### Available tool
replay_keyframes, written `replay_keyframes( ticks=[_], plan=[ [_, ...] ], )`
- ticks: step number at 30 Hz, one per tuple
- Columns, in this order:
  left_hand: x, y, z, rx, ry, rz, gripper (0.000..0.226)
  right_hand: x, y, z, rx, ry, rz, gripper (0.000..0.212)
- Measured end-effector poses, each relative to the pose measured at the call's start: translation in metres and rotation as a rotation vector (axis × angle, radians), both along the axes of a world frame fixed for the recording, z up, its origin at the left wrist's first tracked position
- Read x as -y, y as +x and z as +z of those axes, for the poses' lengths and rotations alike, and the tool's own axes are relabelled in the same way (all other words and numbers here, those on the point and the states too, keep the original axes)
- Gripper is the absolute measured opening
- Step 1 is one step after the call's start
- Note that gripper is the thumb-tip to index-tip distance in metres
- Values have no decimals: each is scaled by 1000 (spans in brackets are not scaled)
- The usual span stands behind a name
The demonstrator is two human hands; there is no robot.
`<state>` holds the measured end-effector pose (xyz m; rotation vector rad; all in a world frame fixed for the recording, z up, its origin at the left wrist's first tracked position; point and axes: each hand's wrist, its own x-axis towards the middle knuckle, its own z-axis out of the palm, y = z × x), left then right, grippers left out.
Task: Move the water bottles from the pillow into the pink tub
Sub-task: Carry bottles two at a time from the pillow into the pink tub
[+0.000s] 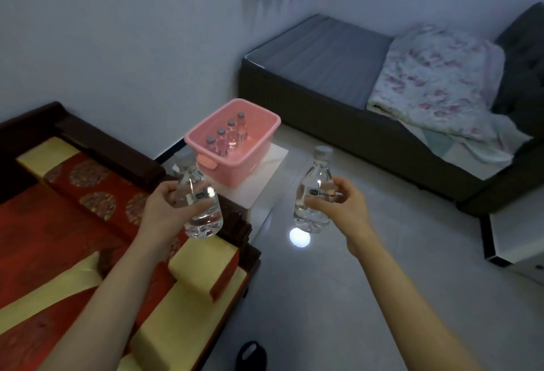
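Both hands grip clear ribbed plastic bottles [200, 197].

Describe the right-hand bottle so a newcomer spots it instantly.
Find the pink tub on the white stand. Lower right of it, over floor, the right hand grips a clear grey-capped bottle. Unlike the other bottle, in the left hand by the red cushion, or the four in the tub, a bright light spot sits beneath it.

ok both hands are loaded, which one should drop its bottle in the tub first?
Left, likely. The left hand grips the left bottle right by the near corner of the pink tub, next to its free side. The right hand holds the right bottle over the floor, farther from the tub.
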<state>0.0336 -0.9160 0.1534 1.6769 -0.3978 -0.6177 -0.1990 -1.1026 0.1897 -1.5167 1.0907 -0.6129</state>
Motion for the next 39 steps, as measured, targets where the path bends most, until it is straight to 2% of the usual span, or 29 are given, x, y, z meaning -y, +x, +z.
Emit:
replay_keyframes(
  ticks=[4, 8, 11, 17, 21, 26, 32, 34, 39],
  plan=[
    [62, 21, 0, 3, 16, 11, 66, 67, 24, 6, -18, -22, 39, 49],
    [128, 39, 2, -32, 36, 37, 83, 141, 51, 10, -39, -10, 77, 57],
    [171, 52, 2, -32, 44, 67, 94, 195, 74, 8, -45, -14, 128, 56],
    [253, 72, -17, -37, 24, 289, 80, 318, 134, 2, -37, -51, 318, 49],
    [298, 82, -31, -40, 14, 418, 63, 383, 181, -4, -66, -57, 445, 47],
    [334, 110, -49, -56, 55, 510, 78, 424, 247, -22, -58, -10, 583, 46],
    [374, 158, -82, -61, 90, 561, 91, 445, 319, -63, -46, 34, 670, 56],
    [387, 173, -95, -56, 123, 551, 89, 449, 343, -78, -53, 44, 678, 63],
    [419, 199, -132, -83, 163, 553, 75, 458, 392, -128, -157, 71, 682, 61]
  ],
)
